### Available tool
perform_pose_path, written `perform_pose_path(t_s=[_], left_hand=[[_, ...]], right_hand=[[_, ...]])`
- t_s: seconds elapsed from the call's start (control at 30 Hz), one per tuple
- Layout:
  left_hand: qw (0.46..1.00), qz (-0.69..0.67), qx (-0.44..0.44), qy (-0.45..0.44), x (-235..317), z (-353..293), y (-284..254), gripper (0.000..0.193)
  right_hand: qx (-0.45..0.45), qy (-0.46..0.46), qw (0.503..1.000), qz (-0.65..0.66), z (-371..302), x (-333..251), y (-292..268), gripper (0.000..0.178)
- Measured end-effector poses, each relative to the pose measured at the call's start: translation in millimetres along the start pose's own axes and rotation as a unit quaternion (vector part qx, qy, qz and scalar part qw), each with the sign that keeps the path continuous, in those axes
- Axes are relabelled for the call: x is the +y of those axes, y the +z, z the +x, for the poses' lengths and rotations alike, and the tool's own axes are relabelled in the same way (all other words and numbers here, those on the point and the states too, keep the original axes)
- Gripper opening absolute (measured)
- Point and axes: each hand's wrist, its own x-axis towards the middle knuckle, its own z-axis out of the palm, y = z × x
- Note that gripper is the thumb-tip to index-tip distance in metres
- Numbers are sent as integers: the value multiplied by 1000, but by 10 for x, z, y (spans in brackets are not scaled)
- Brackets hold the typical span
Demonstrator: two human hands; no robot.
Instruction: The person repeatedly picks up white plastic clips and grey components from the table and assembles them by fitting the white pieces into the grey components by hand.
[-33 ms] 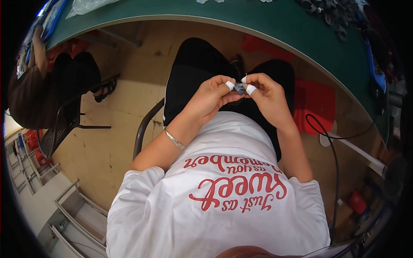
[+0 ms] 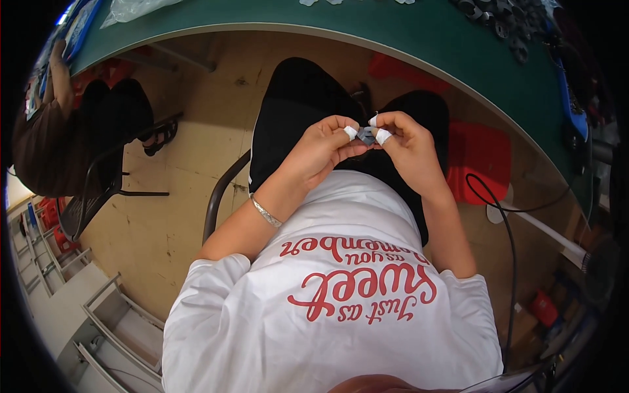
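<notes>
"At the centre of it all, what's being handled?"

"One small grey part (image 2: pixel 366 135), held up over the lap. Both left hand (image 2: pixel 321 149) and right hand (image 2: pixel 413 148) pinch it by the fingertips, nearly meeting."

"What might go wrong?"

"A slip, I'd judge. White finger wraps (image 2: pixel 382 136) could dull the feel, and fingers hide much of the part, so a crooked fit could pass unnoticed."

"And if it dropped?"

"It could tumble between the parted legs of the black trousers (image 2: pixel 295 98) to the tiled floor (image 2: pixel 209 141). The green tabletop (image 2: pixel 393 19) lies too far forward to catch it."
</notes>
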Motion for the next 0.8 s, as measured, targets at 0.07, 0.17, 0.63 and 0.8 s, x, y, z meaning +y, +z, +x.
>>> perform_pose_path(t_s=[0.07,0.17,0.63,0.8], left_hand=[[1000,-13,-2,-4,-8,-6,-2,25],[999,-32,-5,1,-18,-4,59,23],[998,-67,3,-4,-15,-54,129,24],[999,-25,25,18,-32,-77,146,22]], right_hand=[[15,-23,999,-27,-17,-9,10,16],[25,-51,994,-98,-32,-67,1,17],[44,-228,935,-267,-79,-107,17,19],[29,-292,901,-319,-89,-90,-26,21]])
